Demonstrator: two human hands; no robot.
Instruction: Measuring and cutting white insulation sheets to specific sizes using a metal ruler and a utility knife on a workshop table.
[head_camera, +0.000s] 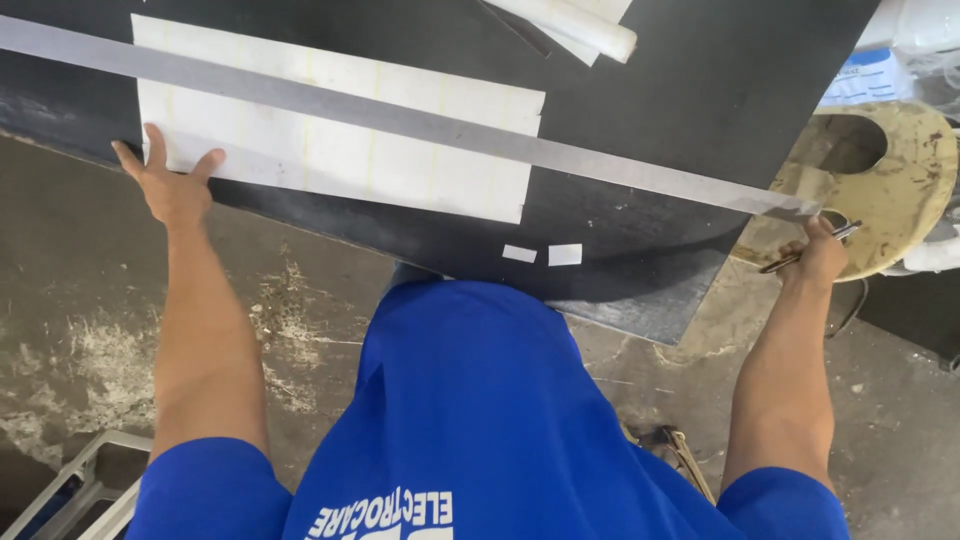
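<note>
Head view: left hand (175, 190) fingers splayed on sheet (330, 140) edge, right hand (820, 255) clamped on tool (805, 250).

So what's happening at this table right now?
A person in a blue shirt leans over a black board. The left hand presses flat on the edge of a white sheet lying on the board. A long metal straightedge lies slantwise across the sheet. The right hand is at the straightedge's far end and grips a thin pen-like tool.
</note>
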